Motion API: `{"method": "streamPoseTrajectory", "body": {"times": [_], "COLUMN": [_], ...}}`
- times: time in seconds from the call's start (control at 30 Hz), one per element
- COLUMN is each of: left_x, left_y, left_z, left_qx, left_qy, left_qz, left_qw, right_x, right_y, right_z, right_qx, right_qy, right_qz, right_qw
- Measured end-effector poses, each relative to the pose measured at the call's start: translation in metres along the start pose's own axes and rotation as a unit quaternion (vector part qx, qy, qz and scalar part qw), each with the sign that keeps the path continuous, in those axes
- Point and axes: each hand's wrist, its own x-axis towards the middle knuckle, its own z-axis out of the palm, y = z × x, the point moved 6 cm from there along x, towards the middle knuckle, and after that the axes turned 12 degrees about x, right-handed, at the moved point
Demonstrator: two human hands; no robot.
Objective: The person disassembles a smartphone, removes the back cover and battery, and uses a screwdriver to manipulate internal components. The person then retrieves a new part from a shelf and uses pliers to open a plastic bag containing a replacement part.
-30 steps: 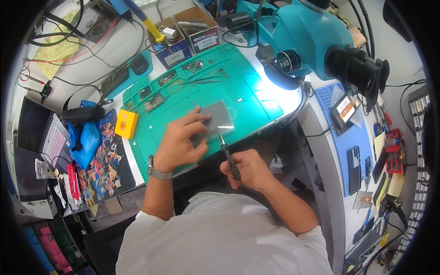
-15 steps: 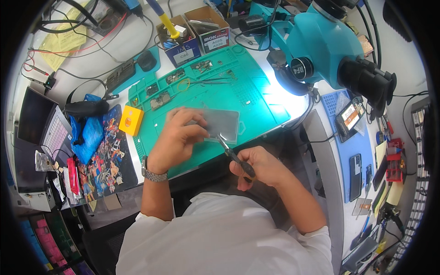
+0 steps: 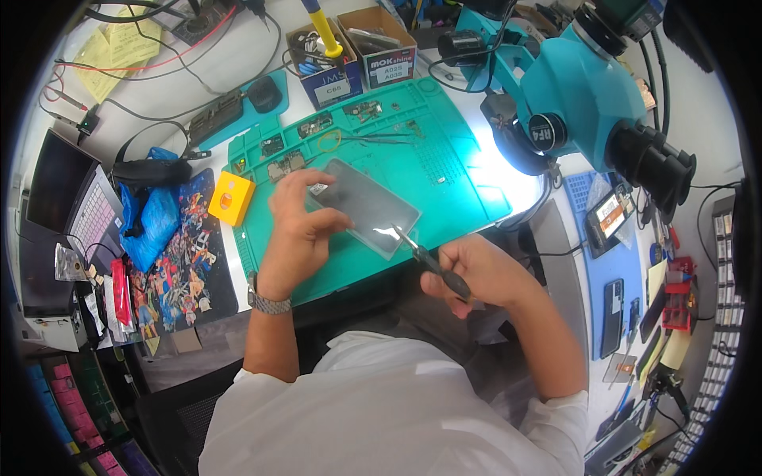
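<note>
My left hand (image 3: 300,226), with a metal watch (image 3: 271,300) on its wrist, grips the left edge of a translucent rectangular phone case (image 3: 367,205). The case lies diagonally over the green work mat, with a small white label and a dark spot near my fingertips. In my right hand (image 3: 480,270) is a pair of pliers (image 3: 427,260) with dark handles. Its metal nose reaches the lower right edge of the case, where a bright glint shows; whether the jaws bite on it is too small to tell.
Circuit boards (image 3: 287,164) and tweezers (image 3: 377,138) lie on the green mat (image 3: 468,190). A yellow box (image 3: 231,198) stands at its left. The teal microscope (image 3: 579,95) overhangs the right side. Two small cartons (image 3: 382,57) stand behind; a dark phone (image 3: 611,317) lies far right.
The phone case has turned clockwise from nearly level to diagonal. The pliers and my right hand have moved slightly right relative to the mat, and the nose is now at the case's lower right edge.
</note>
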Motion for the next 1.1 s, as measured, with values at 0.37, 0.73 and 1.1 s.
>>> {"method": "streamPoseTrajectory", "body": {"times": [0.37, 0.73, 1.1], "left_x": [-0.012, -0.016, -0.017], "left_y": [-0.007, -0.015, -0.013], "left_z": [0.034, 0.041, 0.043], "left_qx": [-0.428, -0.437, -0.421], "left_qy": [0.011, -0.01, -0.008], "left_qz": [-0.3, -0.374, -0.384], "left_qw": [0.852, 0.818, 0.822], "right_x": [0.039, 0.047, 0.055], "right_y": [0.018, 0.018, 0.028], "right_z": [0.019, 0.032, 0.043], "right_qx": [0.152, 0.165, 0.22], "right_qy": [-0.017, -0.055, -0.033], "right_qz": [-0.041, -0.025, -0.082], "right_qw": [0.987, 0.985, 0.971]}}
